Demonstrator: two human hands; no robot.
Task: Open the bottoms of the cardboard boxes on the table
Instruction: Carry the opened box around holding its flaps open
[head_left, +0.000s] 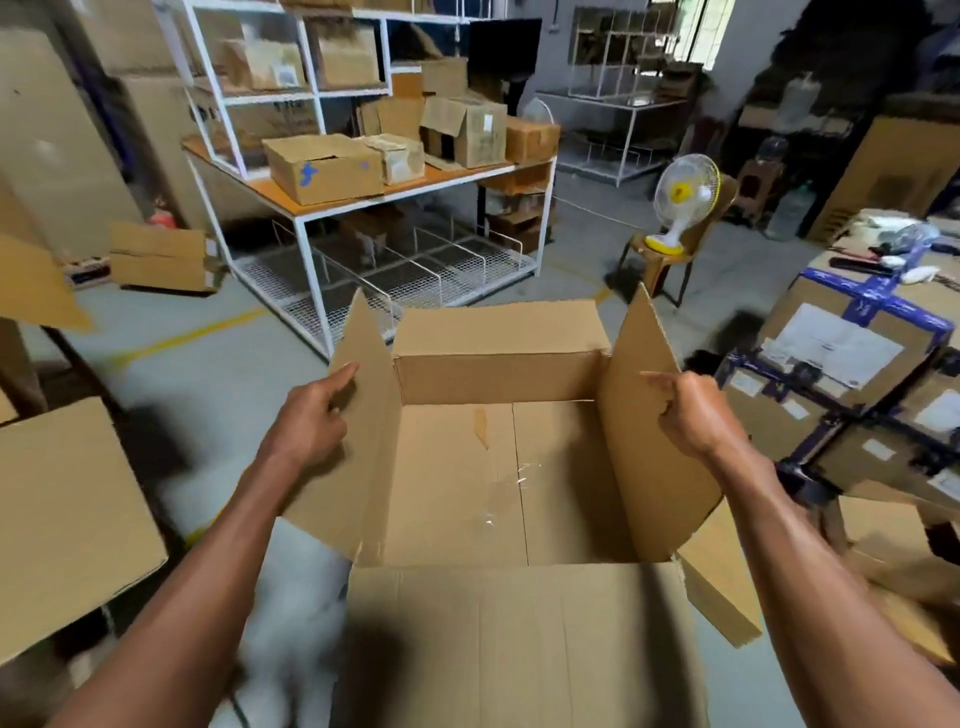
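Box (498, 467) held up in front of the person, open end toward the camera, inner panel with torn tape showing. Left hand (306, 415) grips the left side flap (358, 426), fingers closed on its outer edge; right hand (691, 410) likewise clamped on the right side flap (644, 415). Judged step: spreading the flaps of one end. Next move likely calls for pulling both flaps outward. Stacked boxes (852, 364) lie near the right flap; open floor (208, 364) to the left.

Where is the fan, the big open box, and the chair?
fan (684, 193), head view, on its round grille.
box (498, 467), head view, on its inside floor.
chair (670, 257), head view, on its seat edge.
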